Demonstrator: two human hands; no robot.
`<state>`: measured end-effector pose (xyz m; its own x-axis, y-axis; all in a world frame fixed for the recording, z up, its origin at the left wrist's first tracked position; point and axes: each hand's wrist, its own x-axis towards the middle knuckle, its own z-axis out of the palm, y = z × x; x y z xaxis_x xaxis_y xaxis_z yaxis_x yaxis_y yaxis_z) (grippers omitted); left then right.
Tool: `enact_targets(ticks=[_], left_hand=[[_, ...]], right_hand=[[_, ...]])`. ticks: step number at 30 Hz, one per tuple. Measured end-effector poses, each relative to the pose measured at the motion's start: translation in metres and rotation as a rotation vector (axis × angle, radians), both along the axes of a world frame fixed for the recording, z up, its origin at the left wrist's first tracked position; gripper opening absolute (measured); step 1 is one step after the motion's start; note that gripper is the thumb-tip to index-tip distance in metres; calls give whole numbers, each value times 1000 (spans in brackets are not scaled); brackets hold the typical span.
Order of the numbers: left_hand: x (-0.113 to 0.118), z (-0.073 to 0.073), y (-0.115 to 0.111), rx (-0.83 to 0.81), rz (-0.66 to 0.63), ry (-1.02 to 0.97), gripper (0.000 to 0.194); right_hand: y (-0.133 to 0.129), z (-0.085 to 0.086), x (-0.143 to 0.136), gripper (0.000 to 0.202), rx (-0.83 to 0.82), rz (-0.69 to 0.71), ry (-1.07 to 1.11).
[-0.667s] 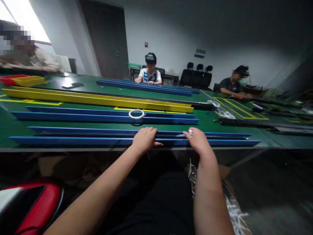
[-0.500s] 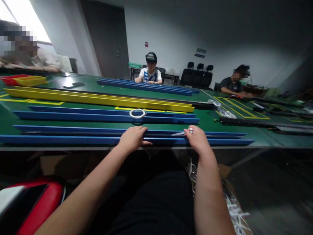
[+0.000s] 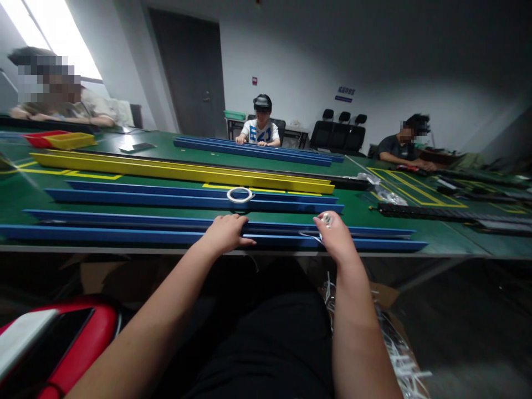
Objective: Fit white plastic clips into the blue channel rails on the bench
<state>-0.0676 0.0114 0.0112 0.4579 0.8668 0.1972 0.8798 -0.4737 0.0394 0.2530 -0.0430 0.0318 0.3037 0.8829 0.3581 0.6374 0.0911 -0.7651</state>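
My left hand (image 3: pixel 226 234) lies across a long blue channel (image 3: pixel 124 235) at the table's near edge, fingers over its far wall and thumb along the near wall. A dark strip runs inside the channel. Farther right, my right hand (image 3: pixel 336 235) is closed around a crumpled white strip (image 3: pixel 327 220), which looks like tape backing. A thin white tail (image 3: pixel 310 235) hangs from this hand over the channel. Just beyond my hands, a white tape roll (image 3: pixel 228 195) rests on a second blue channel (image 3: pixel 124 198).
A yellow channel (image 3: pixel 166 170) lies farther back on the green table (image 3: pixel 158 145). Red and yellow trays (image 3: pixel 75 141) stand at left; dark parts (image 3: pixel 432 213) lie at right. Three people sit around the table. A red stool (image 3: pixel 95 327) and discarded white strips (image 3: pixel 399 354) are below.
The white strip in my right hand has slackened from a straight piece into a drooping loop, and the hand has turned slightly. My left hand stays on the channel. The view has shifted slightly.
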Motion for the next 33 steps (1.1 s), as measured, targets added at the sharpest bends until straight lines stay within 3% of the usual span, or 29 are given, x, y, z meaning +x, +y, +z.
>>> enact_targets(ticks=[5,10,14,19,23,29,33], left_hand=[[49,0,-4,-11,-73,-13,66],[99,-2,-6,25,-147,-26,65],[113,-2,-6,27,-130,-30,71],[104,-2,-8,61,-114,-37,72],[89,-2,-9,59,-120,-27,72],[46,2,-8,16,-101,-23,75],[10,4,-8,-27,-67,-36,77]], right_hand=[[-5,3,9,26,-343,116,-480],[-7,-1,21,21,-431,82,-628],[-6,-2,30,11,-465,38,-685],[-5,4,29,15,-380,-52,-686],[-1,4,15,16,-265,-47,-583],[1,7,2,13,-81,10,-395],[2,7,4,10,18,-24,-344]])
